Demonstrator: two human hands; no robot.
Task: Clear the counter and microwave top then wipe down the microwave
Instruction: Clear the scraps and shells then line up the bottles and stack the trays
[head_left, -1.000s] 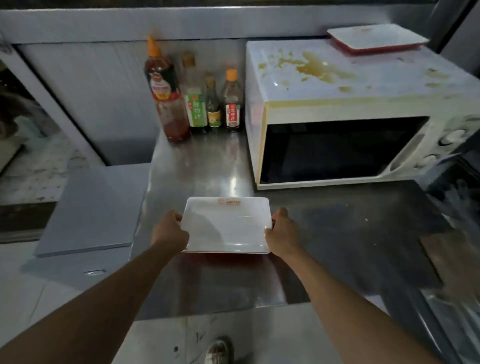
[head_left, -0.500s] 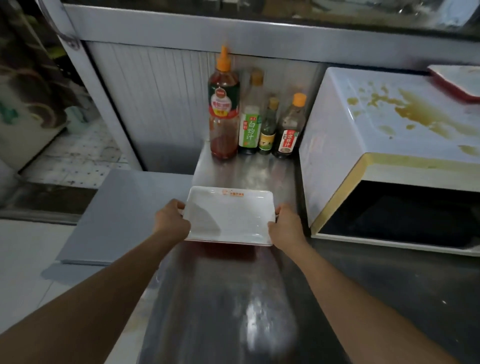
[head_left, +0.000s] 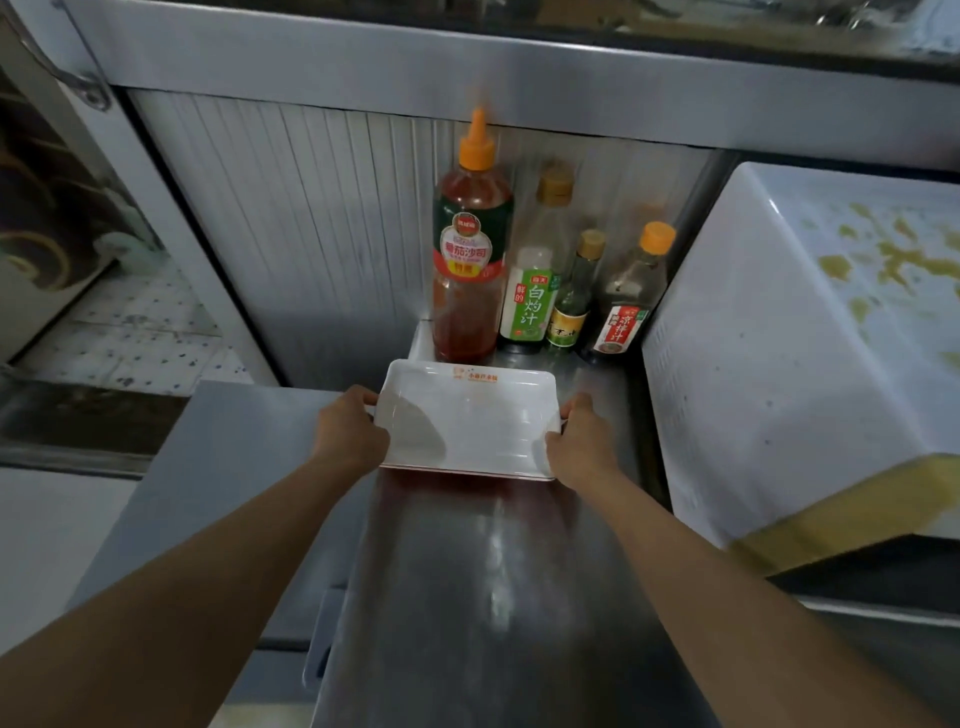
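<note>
A white rectangular plate (head_left: 470, 418) with a red underside and a small orange logo is held level just above the steel counter (head_left: 493, 597). My left hand (head_left: 353, 434) grips its left edge and my right hand (head_left: 579, 441) grips its right edge. The plate's far edge is close to the sauce bottles at the back. At the right stands the white microwave (head_left: 769, 374), its top smeared with yellow-brown stains (head_left: 893, 260).
Several sauce bottles line the back wall: a tall red one with an orange cap (head_left: 470, 249), a green-labelled one (head_left: 535, 280), a small green one (head_left: 574, 301) and a dark one (head_left: 631, 301). A lower grey surface (head_left: 223, 457) lies left of the counter.
Both hands have carried the plate away from the counter's front and left toward the bottles. The view swung left, so the second plate on the microwave top left the frame.
</note>
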